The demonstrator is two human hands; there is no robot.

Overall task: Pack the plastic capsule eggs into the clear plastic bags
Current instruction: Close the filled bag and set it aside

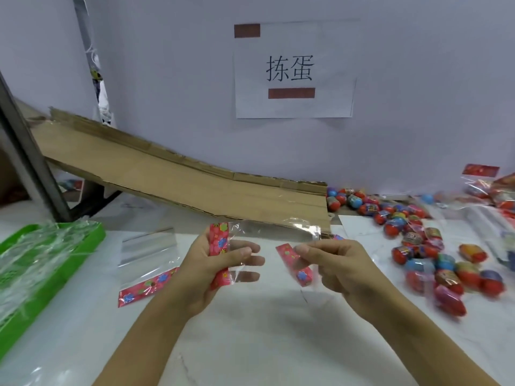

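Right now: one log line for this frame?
left hand: grips bag | right hand: pinches second bag | eggs: loose, unpacked

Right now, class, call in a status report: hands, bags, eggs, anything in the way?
Left hand and right hand each hold a clear bag. Eggs loose at right, unpacked. Nothing blocking.
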